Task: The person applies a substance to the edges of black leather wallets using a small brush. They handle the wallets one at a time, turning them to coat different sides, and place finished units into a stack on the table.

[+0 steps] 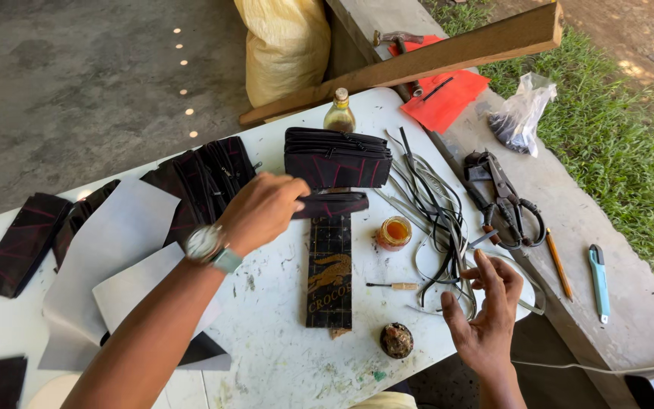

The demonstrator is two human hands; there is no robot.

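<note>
Left hand: the left hand (261,210), a silver wristwatch (207,244) on its wrist, is closed around one end of a flat black pouch with thin red lines (334,204); the fingers underneath are hidden.
Right hand: the right hand (486,310) is held wide, palm up and holding nothing, just beside a tangle of thin black and grey strips (433,220).
Held pouch: lies across the top of a long black ruled board with a gold reptile figure (330,273), just below a stack of finished black zip pouches (337,157).
Table: one white paint-scuffed tabletop (281,356), its near edge cut off.
Bottles and jars: one small glass bottle of yellowish liquid (339,112); one open glass jar of orange paste (393,232).
Cutting tools: one pair of black-handled shears (505,201); one pale blue utility knife (599,280); one pencil (559,265).
Hard to make out: a small round dark lump (397,340) by the board's lower end.
</note>
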